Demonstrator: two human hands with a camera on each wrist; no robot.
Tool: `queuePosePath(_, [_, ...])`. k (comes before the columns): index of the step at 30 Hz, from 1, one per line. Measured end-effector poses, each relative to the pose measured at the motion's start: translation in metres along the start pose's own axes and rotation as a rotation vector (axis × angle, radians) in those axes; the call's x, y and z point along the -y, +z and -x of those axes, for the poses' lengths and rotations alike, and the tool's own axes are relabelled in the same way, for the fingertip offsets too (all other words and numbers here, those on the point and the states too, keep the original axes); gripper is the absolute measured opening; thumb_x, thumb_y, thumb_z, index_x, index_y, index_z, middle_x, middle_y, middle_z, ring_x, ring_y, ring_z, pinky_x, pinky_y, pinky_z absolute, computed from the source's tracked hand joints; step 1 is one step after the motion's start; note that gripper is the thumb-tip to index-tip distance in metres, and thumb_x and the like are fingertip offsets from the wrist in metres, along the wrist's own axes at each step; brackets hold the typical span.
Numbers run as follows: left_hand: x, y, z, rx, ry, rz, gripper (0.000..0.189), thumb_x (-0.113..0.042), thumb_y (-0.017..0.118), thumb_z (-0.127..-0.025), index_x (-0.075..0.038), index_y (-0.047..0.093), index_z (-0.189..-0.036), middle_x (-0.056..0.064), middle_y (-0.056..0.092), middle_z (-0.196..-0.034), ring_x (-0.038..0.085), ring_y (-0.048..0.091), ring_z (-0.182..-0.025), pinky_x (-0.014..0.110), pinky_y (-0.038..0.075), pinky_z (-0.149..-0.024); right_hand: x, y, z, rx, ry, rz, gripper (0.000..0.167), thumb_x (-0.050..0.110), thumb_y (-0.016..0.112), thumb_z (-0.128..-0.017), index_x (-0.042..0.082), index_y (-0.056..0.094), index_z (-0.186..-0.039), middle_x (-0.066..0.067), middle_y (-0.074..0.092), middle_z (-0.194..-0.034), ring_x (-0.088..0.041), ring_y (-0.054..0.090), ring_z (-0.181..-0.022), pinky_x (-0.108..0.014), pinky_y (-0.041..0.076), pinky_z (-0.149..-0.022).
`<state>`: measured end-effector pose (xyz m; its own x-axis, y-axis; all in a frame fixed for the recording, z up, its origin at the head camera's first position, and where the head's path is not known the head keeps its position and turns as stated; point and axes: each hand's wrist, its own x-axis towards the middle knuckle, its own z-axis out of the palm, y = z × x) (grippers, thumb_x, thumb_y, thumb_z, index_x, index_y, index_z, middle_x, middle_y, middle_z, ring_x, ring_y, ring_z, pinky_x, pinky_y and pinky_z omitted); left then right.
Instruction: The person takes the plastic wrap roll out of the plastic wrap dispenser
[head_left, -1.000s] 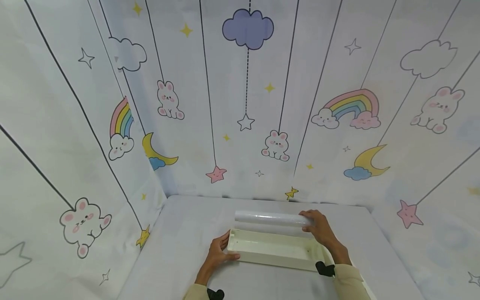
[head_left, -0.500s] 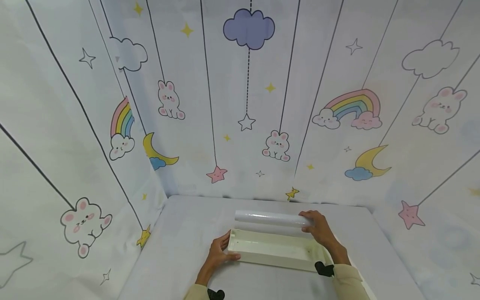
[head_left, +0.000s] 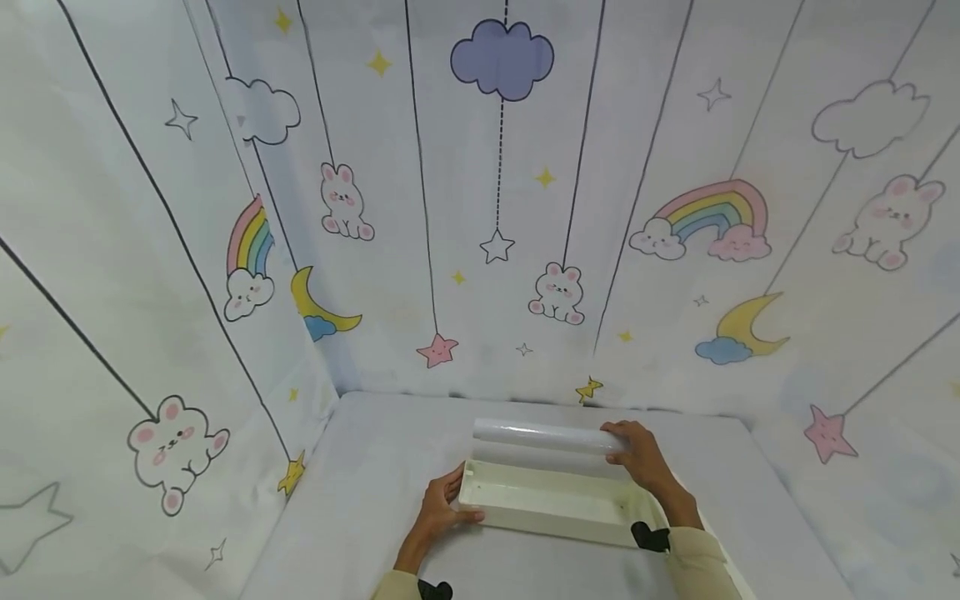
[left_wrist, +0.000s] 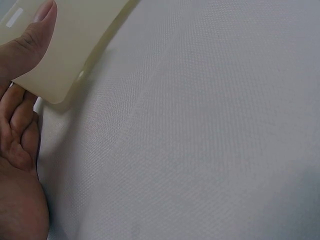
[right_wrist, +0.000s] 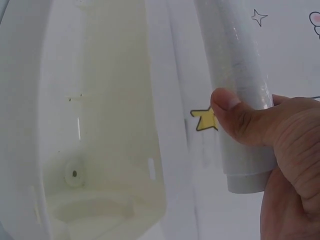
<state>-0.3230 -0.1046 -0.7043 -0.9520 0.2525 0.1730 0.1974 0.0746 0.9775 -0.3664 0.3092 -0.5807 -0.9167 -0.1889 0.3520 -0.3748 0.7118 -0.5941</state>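
Observation:
A long, cream-coloured plastic box (head_left: 547, 527) with an open top lies across the table in the head view. My left hand (head_left: 441, 508) grips its left end, thumb on the front wall and fingers behind. In the left wrist view the thumb (left_wrist: 35, 42) lies on the box's smooth side (left_wrist: 75, 45). Behind the box, my right hand (head_left: 643, 460) holds a roll of cling film (head_left: 540, 437) by its right end, roughly parallel to the box. The right wrist view shows the thumb across the shiny roll (right_wrist: 240, 65), with its core end protruding below. Inside the box is a round fitting (right_wrist: 75, 173).
The box stands on a white-covered table (head_left: 375, 450). Printed cloth walls (head_left: 480, 317) with clouds, rabbits and stars enclose it at the back and sides. A pale strip (head_left: 731, 560) shows beside the right sleeve (head_left: 701, 560).
The whole head view has shifted slightly right and down. Both hands, the box and the roll keep their places relative to each other.

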Motion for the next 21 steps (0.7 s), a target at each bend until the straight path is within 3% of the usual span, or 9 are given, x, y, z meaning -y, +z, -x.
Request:
queuePosePath(4, [-0.009,-0.001,0.0,-0.005,-0.016,-0.014,0.11,-0.015,0.102,-0.077,0.009,0.039,-0.164,0.029,0.049,-0.163,0.044,0.051,-0.154,0.035,0.047,-0.127,0.004,0.0,-0.004,0.02,0.019,-0.022,0.05,-0.01,0.089,-0.076,-0.004,0.078,-0.125,-0.023,0.077,-0.116,-0.041,0.068,-0.11,-0.059,0.056,-0.098])
queuePosePath(6, [-0.007,-0.002,0.0,-0.006,-0.037,0.001,0.111,-0.016,0.102,-0.076,0.006,0.039,-0.165,0.026,0.049,-0.165,0.039,0.051,-0.154,0.029,0.047,-0.126,0.005,0.001,-0.005,0.029,0.03,-0.025,0.05,-0.01,0.089,-0.076,-0.004,0.078,-0.124,-0.023,0.077,-0.115,-0.039,0.068,-0.109,-0.058,0.056,-0.099])
queuePosePath(8, [-0.005,-0.004,0.0,-0.001,-0.019,-0.007,0.11,-0.018,0.102,-0.077,0.008,0.039,-0.164,0.028,0.049,-0.164,0.039,0.052,-0.154,0.03,0.048,-0.126,0.005,0.002,-0.006,0.032,0.041,-0.025,0.05,-0.01,0.089,-0.076,-0.004,0.078,-0.125,-0.023,0.077,-0.115,-0.039,0.068,-0.109,-0.057,0.056,-0.099])
queuePosePath(11, [0.002,-0.007,-0.001,0.002,-0.005,0.011,0.112,-0.024,0.103,-0.076,0.005,0.041,-0.164,0.026,0.05,-0.164,0.029,0.055,-0.152,0.012,0.046,-0.118,0.004,0.005,-0.007,0.037,0.052,-0.022,0.049,-0.009,0.089,-0.077,-0.004,0.078,-0.125,-0.022,0.078,-0.115,-0.038,0.067,-0.109,-0.056,0.055,-0.099])
queuePosePath(15, [0.001,-0.008,-0.001,0.001,0.007,0.016,0.111,-0.023,0.103,-0.076,0.005,0.041,-0.164,0.026,0.05,-0.164,0.03,0.055,-0.152,0.013,0.047,-0.119,0.002,0.007,-0.008,0.048,0.043,-0.019,0.049,-0.008,0.089,-0.078,-0.004,0.078,-0.126,-0.022,0.078,-0.116,-0.04,0.068,-0.111,-0.059,0.055,-0.1])
queuePosePath(21, [-0.006,-0.004,0.001,0.026,0.028,-0.018,0.108,-0.019,0.1,-0.08,0.01,0.038,-0.164,0.031,0.048,-0.164,0.046,0.05,-0.153,0.03,0.048,-0.126,-0.005,0.006,-0.005,0.035,0.024,0.022,0.049,-0.008,0.09,-0.077,-0.004,0.078,-0.124,-0.02,0.079,-0.113,-0.04,0.069,-0.108,-0.057,0.056,-0.096])
